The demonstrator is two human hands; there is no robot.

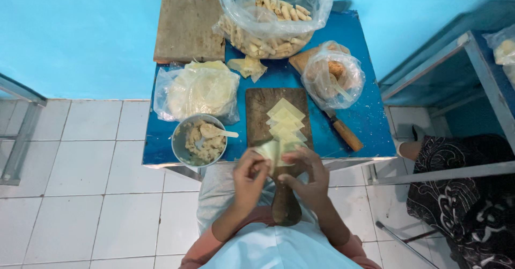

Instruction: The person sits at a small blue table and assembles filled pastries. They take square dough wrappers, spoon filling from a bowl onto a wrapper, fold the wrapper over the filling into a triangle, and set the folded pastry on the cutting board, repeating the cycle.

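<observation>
At the near edge of the blue desk (pixel 365 124), seen from the head camera, a pale square wrapper (pixel 270 152) is held between both hands, just above the handle end of the long wooden board (pixel 260 113). The fingers of the left hand (pixel 249 177) are closed on the left side of the wrapper, and the fingers of the right hand (pixel 306 180) are bent around its right side and lower edge. The wrapper looks half folded; whether filling is already inside cannot be told. For a neat roll, it seems best that the wrapper is kept tight and even, and that both edges are pressed with equal force, so that nothing is squeezed out.

On the board, more wrappers (pixel 286 121) are laid in an overlapping row. Left of the board, a metal bowl (pixel 179 145) is placed, with a lumpy beige filling (pixel 206 146) and a spoon (pixel 214 132) in it. Behind the bowl, a flat plastic bag (pixel 198 89) with a stack of pale sheets is seen. At the far edge, a large open bag (pixel 271 16) is filled with many finished rolls. To the right, a small bag (pixel 332 75) holds something brown that cannot be identified, and a knife (pixel 343 132) with a wooden handle lies beside the board. A square wooden block (pixel 188 27) is set at the far left corner.
</observation>
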